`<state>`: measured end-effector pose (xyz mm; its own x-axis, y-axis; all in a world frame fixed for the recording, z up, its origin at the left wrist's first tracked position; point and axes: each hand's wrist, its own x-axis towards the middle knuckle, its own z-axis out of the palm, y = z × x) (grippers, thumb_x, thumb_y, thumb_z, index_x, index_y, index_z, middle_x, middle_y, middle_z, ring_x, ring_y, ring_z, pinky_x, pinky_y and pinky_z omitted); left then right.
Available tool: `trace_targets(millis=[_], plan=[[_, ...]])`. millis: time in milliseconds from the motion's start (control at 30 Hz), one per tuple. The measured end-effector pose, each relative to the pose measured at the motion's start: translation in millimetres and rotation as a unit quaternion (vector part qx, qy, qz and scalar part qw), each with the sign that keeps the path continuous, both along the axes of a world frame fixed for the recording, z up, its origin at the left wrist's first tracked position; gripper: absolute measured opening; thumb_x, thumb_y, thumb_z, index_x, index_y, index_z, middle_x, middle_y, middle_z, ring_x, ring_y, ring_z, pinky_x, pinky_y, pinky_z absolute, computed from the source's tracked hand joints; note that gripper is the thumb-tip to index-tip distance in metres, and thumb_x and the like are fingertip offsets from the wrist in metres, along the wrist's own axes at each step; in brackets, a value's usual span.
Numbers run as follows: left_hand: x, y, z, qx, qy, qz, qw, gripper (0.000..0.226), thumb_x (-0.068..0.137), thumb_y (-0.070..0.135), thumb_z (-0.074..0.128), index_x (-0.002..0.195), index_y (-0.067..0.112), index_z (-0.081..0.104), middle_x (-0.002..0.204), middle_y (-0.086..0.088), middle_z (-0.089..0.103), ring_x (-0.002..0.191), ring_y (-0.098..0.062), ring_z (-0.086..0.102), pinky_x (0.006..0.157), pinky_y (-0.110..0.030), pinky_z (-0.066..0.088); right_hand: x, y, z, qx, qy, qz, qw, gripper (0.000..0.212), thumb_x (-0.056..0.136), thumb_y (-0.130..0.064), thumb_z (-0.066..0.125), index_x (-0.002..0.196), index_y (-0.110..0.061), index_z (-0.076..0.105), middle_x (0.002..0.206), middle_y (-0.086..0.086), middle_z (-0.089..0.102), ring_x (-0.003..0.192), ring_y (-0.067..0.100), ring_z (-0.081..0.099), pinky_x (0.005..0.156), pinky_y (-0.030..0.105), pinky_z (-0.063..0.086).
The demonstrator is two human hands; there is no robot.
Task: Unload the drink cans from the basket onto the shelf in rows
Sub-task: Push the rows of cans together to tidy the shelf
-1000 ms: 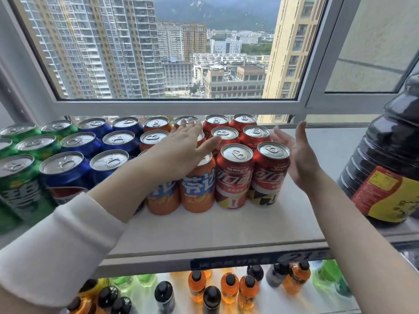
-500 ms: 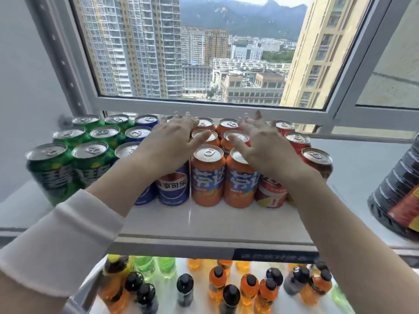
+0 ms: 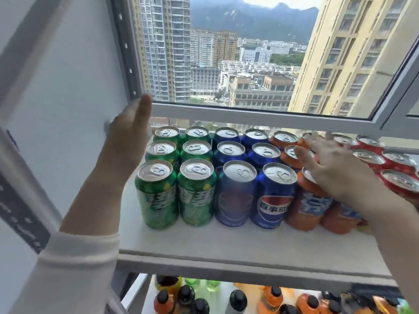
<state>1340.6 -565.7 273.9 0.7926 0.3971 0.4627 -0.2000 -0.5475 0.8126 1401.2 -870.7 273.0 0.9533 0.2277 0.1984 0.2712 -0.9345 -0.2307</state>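
Cans stand upright on the pale shelf (image 3: 226, 248), packed in rows running from front to back.

From your left: green cans (image 3: 157, 196), two columns, three deep. Then blue cans (image 3: 235, 193), also two columns, three deep. Then orange cans (image 3: 305, 207), partly hidden under your arm. Red cans (image 3: 399, 184) are at the far right, cut off by the picture edge. Neighbouring cans touch or nearly touch.

Your left hand (image 3: 129, 137) is raised on edge, fingers straight and together, pointing up toward the window frame (image 3: 249, 114). It sits between the grey wall (image 3: 68, 87) and the leftmost green column, just beside the back cans. Whether it touches them cannot be told. It holds nothing. A white sleeve covers the forearm below it.

Your right hand (image 3: 335, 168) lies palm down over the tops of the orange cans, fingers spread and fairly straight. It grips nothing. The fingertips are blurred, so contact with the lids is unclear.

Below the shelf, on a lower level, are bottles (image 3: 237, 299) with dark caps, several of them orange and a few greenish.
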Motion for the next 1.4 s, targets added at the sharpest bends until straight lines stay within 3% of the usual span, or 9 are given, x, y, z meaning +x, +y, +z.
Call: trace_targets(millis=[133,267,400,500,900,1033,1167,1233,1400], plan=[[13,26,-27,-0.228,-0.016,-0.054,0.972,0.058,0.097,0.052,0.019,0.14,0.019,0.038,0.144,0.007,0.04,0.134,-0.009,0.035,0.114,-0.03,0.019,-12,54,-6,0.008,0.009,0.053,0.999,0.08,0.079,-0.064,0.013,0.148,-0.022,0.02,0.157,-0.002,0.013,0.145,0.012,0.0,0.117,0.035,0.001],[19,40,-60,-0.305,0.039,-0.09,0.947,0.067,0.094,0.056,0.009,0.144,0.015,0.029,0.151,-0.001,0.03,0.139,-0.014,0.029,0.117,-0.034,0.016,-17,82,-12,0.001,0.026,0.081,0.996,0.077,0.082,-0.063,0.014,0.148,-0.024,0.016,0.157,-0.002,0.01,0.145,0.014,-0.004,0.116,0.035,-0.004],[25,36,-82,-0.353,0.094,-0.162,0.917,0.089,0.079,0.076,0.017,0.141,0.016,0.038,0.141,-0.005,0.048,0.126,-0.02,0.049,0.108,-0.042,0.037,-12,83,-14,-0.021,0.054,0.101,0.993,0.085,0.075,-0.068,0.007,0.149,-0.025,0.012,0.158,-0.004,0.005,0.144,0.01,-0.008,0.115,0.037,-0.007],[26,25,-80,-0.387,0.091,-0.192,0.897,0.076,0.087,0.066,0.011,0.128,0.016,0.052,0.117,-0.008,0.066,0.1,-0.02,0.067,0.076,-0.028,0.056,-12,82,-13,-0.046,0.07,0.102,0.991,0.071,0.088,-0.059,0.015,0.149,-0.024,0.007,0.158,-0.005,0.001,0.144,0.009,-0.008,0.117,0.036,-0.006],[38,29,-97,-0.403,0.086,-0.193,0.89,0.061,0.093,0.057,0.023,0.127,0.017,0.054,0.098,-0.004,0.073,0.083,-0.016,0.071,0.058,-0.023,0.055,-17,85,-9,-0.054,0.082,0.096,0.991,0.062,0.094,-0.052,0.019,0.149,-0.025,0.005,0.157,-0.002,0.006,0.144,0.005,-0.004,0.116,0.03,-0.006],[38,35,-93,-0.373,0.107,-0.167,0.906,0.071,0.088,0.067,0.022,0.129,0.017,0.052,0.116,-0.008,0.067,0.101,-0.019,0.067,0.076,-0.028,0.055,-17,85,-8,-0.051,0.083,0.095,0.991,0.063,0.093,-0.054,0.018,0.149,-0.027,0.005,0.157,-0.004,0.006,0.143,0.005,-0.003,0.116,0.028,-0.005],[49,47,-90,-0.4,0.099,-0.129,0.902,0.091,0.077,0.08,0.025,0.147,0.022,0.024,0.152,-0.004,0.031,0.136,-0.023,0.036,0.112,-0.047,0.029,-19,85,-6,-0.05,0.085,0.093,0.991,0.063,0.093,-0.054,0.018,0.148,-0.028,0.005,0.157,-0.004,0.006,0.144,0.005,-0.003,0.115,0.028,-0.006],[56,47,-87,-0.424,0.09,-0.144,0.89,0.079,0.085,0.071,0.013,0.147,0.023,0.02,0.152,-0.004,0.029,0.136,-0.026,0.035,0.112,-0.049,0.028,-19,86,-6,-0.051,0.083,0.094,0.991,0.063,0.092,-0.054,0.017,0.149,-0.028,0.005,0.157,-0.003,0.007,0.144,0.006,-0.003,0.116,0.029,-0.005],[66,39,-83,-0.463,0.089,-0.235,0.85,0.078,0.082,0.074,0.021,0.135,0.022,0.046,0.137,-0.016,0.049,0.127,-0.037,0.046,0.11,-0.057,0.028,-19,86,-5,-0.054,0.082,0.092,0.991,0.063,0.093,-0.054,0.017,0.149,-0.028,0.004,0.157,-0.003,0.008,0.144,0.005,-0.003,0.117,0.029,-0.005]])
